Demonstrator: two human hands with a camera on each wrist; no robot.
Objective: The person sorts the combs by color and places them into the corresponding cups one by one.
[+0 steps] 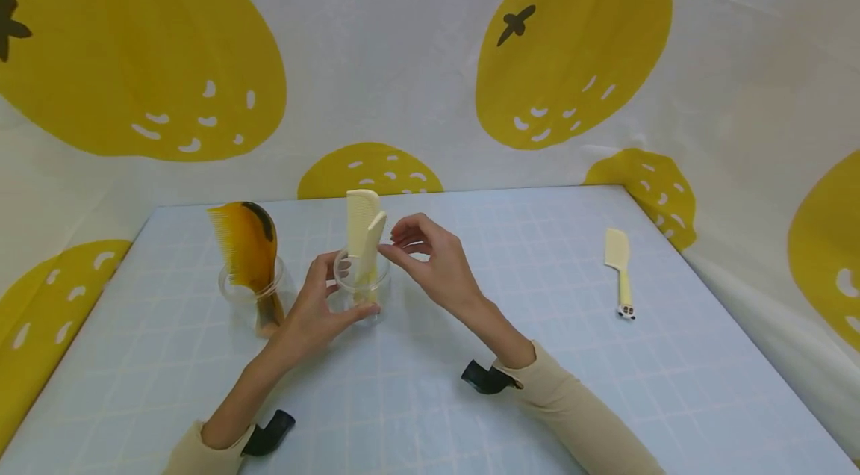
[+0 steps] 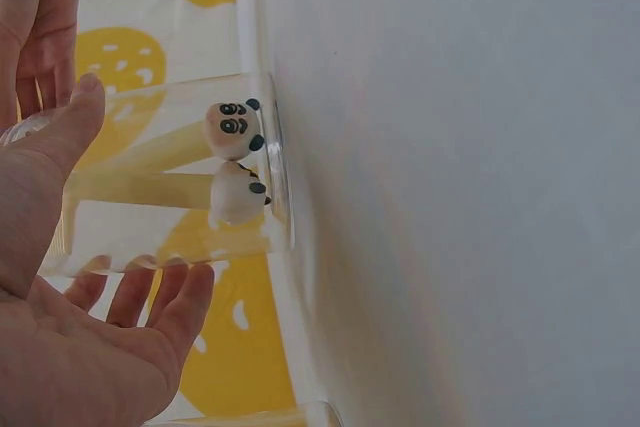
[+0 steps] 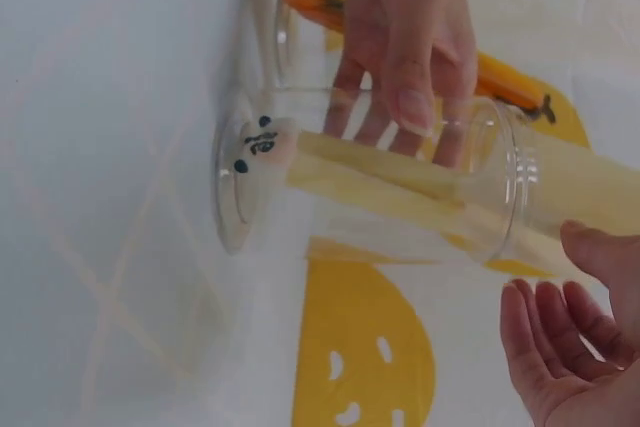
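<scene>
A clear jar [image 1: 363,287] [image 2: 180,187] [image 3: 400,187] stands on the light blue table [image 1: 470,355], and my left hand [image 1: 336,296] [image 2: 140,187] grips it with thumb and fingers wrapped round its side. Two cream combs [image 1: 363,225] stand in it, their panda-shaped ends [image 2: 236,131] [image 3: 262,143] at the bottom. My right hand [image 1: 393,245] [image 3: 545,267] hovers at the combs' upper part with loosely spread fingers; the thumb tip is very near or just touching one comb.
To the left, a second clear jar [image 1: 254,296] holds an amber comb [image 1: 245,242] [image 3: 500,77]. A third cream comb [image 1: 619,269] lies flat at the right of the table. A white cloth with yellow fruit prints [image 1: 571,49] hangs behind.
</scene>
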